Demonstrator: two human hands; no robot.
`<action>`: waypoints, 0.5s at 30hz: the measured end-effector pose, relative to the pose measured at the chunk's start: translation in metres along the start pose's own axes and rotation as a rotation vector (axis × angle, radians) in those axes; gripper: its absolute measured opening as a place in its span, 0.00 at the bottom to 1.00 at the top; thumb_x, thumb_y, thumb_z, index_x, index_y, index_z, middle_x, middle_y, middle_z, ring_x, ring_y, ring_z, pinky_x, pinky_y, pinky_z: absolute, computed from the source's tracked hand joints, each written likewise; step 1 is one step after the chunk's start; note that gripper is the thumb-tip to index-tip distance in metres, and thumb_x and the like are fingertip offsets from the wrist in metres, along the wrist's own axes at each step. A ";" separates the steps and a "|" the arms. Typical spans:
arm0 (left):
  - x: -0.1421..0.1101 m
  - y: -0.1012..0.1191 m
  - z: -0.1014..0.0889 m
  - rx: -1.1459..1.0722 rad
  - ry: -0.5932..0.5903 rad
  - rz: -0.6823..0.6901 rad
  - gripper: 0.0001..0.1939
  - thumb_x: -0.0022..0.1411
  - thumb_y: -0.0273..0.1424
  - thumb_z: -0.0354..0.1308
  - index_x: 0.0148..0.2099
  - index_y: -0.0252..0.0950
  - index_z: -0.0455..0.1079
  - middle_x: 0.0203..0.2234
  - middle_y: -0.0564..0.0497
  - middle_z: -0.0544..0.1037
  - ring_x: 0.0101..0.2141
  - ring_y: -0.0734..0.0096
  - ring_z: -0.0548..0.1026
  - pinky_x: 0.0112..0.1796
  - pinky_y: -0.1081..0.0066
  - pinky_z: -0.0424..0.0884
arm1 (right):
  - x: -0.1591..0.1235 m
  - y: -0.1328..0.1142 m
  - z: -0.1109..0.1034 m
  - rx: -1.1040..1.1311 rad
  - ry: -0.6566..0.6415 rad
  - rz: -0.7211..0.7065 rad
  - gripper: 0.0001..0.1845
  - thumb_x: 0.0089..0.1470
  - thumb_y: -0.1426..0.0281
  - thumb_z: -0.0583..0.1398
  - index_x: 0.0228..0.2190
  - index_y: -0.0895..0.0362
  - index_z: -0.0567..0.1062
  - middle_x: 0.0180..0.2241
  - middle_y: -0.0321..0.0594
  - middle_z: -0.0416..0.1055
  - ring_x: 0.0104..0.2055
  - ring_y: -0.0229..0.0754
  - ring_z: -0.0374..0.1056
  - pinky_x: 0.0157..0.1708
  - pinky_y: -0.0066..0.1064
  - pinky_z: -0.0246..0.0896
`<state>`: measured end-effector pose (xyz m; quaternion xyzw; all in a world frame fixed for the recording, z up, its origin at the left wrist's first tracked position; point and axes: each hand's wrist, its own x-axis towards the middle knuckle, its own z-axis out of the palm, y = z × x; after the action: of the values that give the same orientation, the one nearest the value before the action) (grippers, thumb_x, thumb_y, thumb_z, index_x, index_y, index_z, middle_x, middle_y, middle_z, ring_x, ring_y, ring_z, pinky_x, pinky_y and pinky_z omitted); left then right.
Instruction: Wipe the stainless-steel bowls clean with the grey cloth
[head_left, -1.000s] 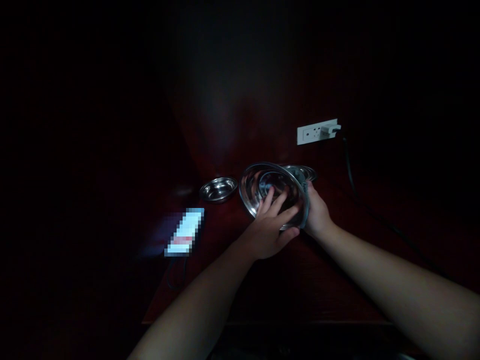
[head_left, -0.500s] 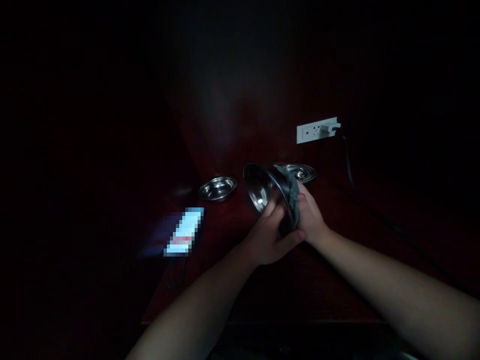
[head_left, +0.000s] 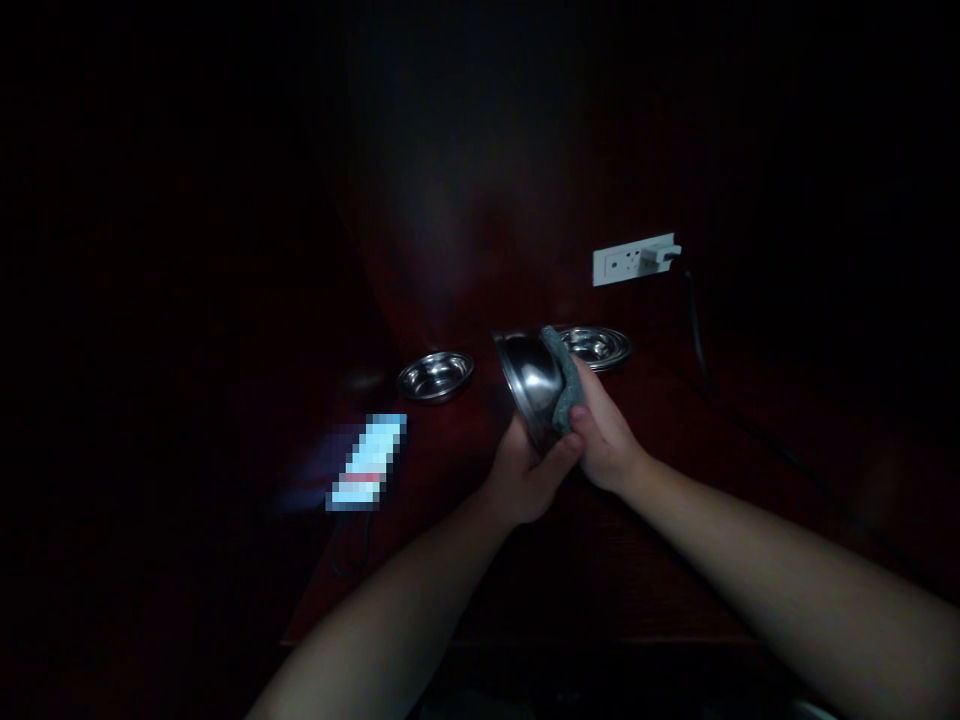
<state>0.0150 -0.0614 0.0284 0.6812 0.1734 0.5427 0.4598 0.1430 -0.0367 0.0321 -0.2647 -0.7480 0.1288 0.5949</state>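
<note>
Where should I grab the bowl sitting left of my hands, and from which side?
Probably pinch the bowl by its near rim, coming from the near side: it sits upright, mouth up, rim exposed. Your left hand is nearer, but would need to leave the held bowl.

Bowl [head_left: 531, 378]: shiny steel, tipped on side, mouth turned left, inside hidden; bright highlight on outer wall. Held over worktop [head_left: 615, 590], nearer back edge than front, left hand [head_left: 519, 475] at rim. Cloth [head_left: 565, 378]: grey-green, thick, pressed against bowl's underside by right hand [head_left: 607, 435].
</note>
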 end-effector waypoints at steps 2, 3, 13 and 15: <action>0.000 0.000 0.001 -0.027 0.055 -0.007 0.23 0.56 0.33 0.58 0.54 0.39 0.60 0.47 0.47 0.72 0.47 0.64 0.70 0.49 0.64 0.65 | 0.001 -0.001 0.000 -0.057 -0.033 -0.027 0.35 0.57 0.50 0.42 0.60 0.55 0.50 0.62 0.44 0.49 0.63 0.51 0.45 0.61 0.49 0.40; 0.000 0.000 0.001 -0.036 0.090 -0.016 0.23 0.55 0.33 0.59 0.53 0.39 0.62 0.47 0.47 0.72 0.47 0.65 0.70 0.49 0.65 0.65 | 0.002 -0.001 0.000 -0.086 -0.050 -0.040 0.35 0.57 0.50 0.43 0.61 0.55 0.48 0.63 0.44 0.47 0.64 0.51 0.43 0.61 0.49 0.40; 0.009 -0.008 0.003 -0.347 0.567 -0.184 0.17 0.57 0.38 0.56 0.47 0.37 0.69 0.40 0.49 0.77 0.40 0.67 0.74 0.43 0.67 0.67 | 0.004 -0.002 -0.003 -0.329 -0.263 0.011 0.40 0.55 0.59 0.52 0.63 0.58 0.41 0.64 0.46 0.40 0.66 0.50 0.37 0.62 0.49 0.41; 0.012 -0.007 0.003 -0.380 0.628 -0.179 0.16 0.56 0.37 0.56 0.46 0.36 0.71 0.39 0.49 0.77 0.40 0.66 0.74 0.43 0.67 0.67 | 0.004 -0.002 -0.004 -0.347 -0.279 0.017 0.41 0.54 0.58 0.54 0.62 0.59 0.42 0.64 0.47 0.41 0.66 0.49 0.37 0.62 0.48 0.41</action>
<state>0.0233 -0.0505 0.0297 0.3662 0.2610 0.7052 0.5480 0.1454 -0.0366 0.0376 -0.3491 -0.8318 0.0385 0.4299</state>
